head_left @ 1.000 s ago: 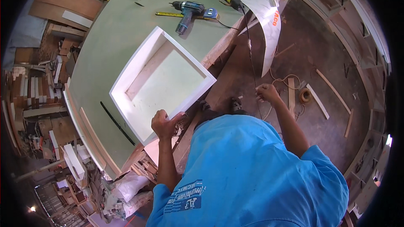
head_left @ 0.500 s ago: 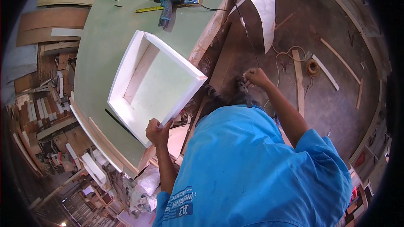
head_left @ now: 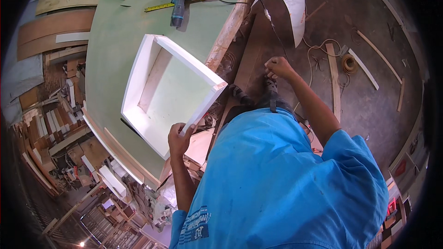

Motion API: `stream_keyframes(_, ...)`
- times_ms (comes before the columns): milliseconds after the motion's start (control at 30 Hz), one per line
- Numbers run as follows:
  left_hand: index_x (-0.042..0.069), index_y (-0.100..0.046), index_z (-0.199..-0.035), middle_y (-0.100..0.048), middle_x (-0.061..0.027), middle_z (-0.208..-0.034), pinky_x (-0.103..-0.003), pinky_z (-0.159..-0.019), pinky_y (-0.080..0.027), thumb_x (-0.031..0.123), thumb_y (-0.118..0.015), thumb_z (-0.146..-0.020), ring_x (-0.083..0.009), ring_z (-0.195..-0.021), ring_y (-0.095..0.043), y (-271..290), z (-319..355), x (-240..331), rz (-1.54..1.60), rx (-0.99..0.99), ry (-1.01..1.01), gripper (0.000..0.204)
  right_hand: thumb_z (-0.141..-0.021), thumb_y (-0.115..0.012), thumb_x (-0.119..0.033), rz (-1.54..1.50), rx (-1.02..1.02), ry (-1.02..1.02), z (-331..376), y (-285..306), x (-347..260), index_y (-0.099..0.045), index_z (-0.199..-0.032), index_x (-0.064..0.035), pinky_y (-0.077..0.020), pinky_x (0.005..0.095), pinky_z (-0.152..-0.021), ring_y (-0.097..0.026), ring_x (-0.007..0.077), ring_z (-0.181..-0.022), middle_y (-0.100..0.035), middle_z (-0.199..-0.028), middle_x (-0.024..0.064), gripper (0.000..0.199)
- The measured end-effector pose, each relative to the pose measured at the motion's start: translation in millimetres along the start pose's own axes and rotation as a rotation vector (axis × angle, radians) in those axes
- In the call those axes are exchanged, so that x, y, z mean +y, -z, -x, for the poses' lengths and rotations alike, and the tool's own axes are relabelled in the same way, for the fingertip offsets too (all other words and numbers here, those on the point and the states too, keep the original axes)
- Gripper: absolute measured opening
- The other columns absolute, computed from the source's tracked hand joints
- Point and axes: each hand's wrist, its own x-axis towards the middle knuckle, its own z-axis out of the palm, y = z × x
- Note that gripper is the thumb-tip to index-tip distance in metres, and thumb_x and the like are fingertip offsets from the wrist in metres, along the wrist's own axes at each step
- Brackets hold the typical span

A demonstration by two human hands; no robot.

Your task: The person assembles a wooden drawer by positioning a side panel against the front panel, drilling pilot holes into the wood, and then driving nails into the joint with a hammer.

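Nearby, cordless drill (head_left: 177,1) beyond white box (head_left: 173,90).

Bright even daylight, sharp centre, rim bent, perhaps dim.

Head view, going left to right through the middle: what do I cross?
Stacked wood offcuts → white box frame → left hand gripping its near corner → right hand, closed, out over the floor → wood strip → cord coil.
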Motion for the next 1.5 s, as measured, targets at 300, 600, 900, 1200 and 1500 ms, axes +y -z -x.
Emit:
stream_keyframes(300, 0.001, -0.07, -0.096, -0.071, -0.0162, -0.097, -0.04, -0.084, -0.053, 0.049, -0.077, -0.079, -0.0296, -0.093, -0.068, -17, -20, 2, 0.021, -0.06, 0.078, 0.051, -0.091, -0.063, -0.02, 0.029, -0.01, -0.018, -11, -1, 3, -0.066, -0.103, 0.0028, -0.054, 0.0275, -0.054, -0.068, 0.0161, -0.065, -0.069, -0.083, 0.0105, 0.026)
stream_keyframes(600, 0.004, -0.072, -0.096, -0.073, -0.0131, -0.094, -0.04, -0.08, -0.054, 0.057, -0.081, -0.069, -0.0281, -0.088, -0.07, -21, -20, 1, -0.017, 0.012, 0.114, 0.06, -0.089, -0.065, -0.019, 0.145, 0.052, -0.101, -17, 7, 38, -0.068, -0.095, 0.0001, -0.0515, 0.0293, -0.047, -0.066, 0.0171, -0.059, -0.065, -0.075, 0.0081, 0.02)
stream_keyframes(900, 0.004, -0.072, -0.096, -0.072, -0.0132, -0.096, -0.038, -0.08, -0.054, 0.057, -0.081, -0.07, -0.027, -0.09, -0.069, -6, -20, 10, 0.057, -0.043, 0.133, 0.06, -0.089, -0.064, -0.019, 0.184, 0.038, -0.195, -10, -13, 46, -0.066, -0.101, -0.001, -0.0523, 0.0292, -0.049, -0.067, 0.0192, -0.06, -0.066, -0.079, 0.0105, 0.022)
stream_keyframes(1200, 0.0, -0.067, -0.101, -0.063, -0.017, -0.108, -0.043, -0.09, -0.049, 0.041, -0.081, -0.08, -0.0329, -0.104, -0.061, 28, -92, -55, 0.223, 0.342, -0.074, 0.048, -0.093, -0.067, -0.028, 0.062, -0.022, 0.064, 45, -71, -63, -0.064, -0.086, -0.0032, -0.0508, 0.0261, -0.054, -0.066, 0.014, -0.065, -0.063, -0.077, 0.0042, 0.026)
stream_keyframes(1500, 0.005, -0.055, -0.132, -0.047, -0.0207, -0.139, -0.049, -0.108, -0.038, 0.041, -0.083, -0.076, -0.0346, -0.13, -0.047, 82, -225, -85, -0.314, 0.721, -0.071, 0.073, -0.092, -0.067, -0.044, 0.351, -0.007, 0.251, 95, -152, -200, -0.064, -0.087, -0.0042, -0.0522, 0.0267, -0.059, -0.066, 0.0133, -0.067, -0.066, -0.074, 0.0049, 0.04)
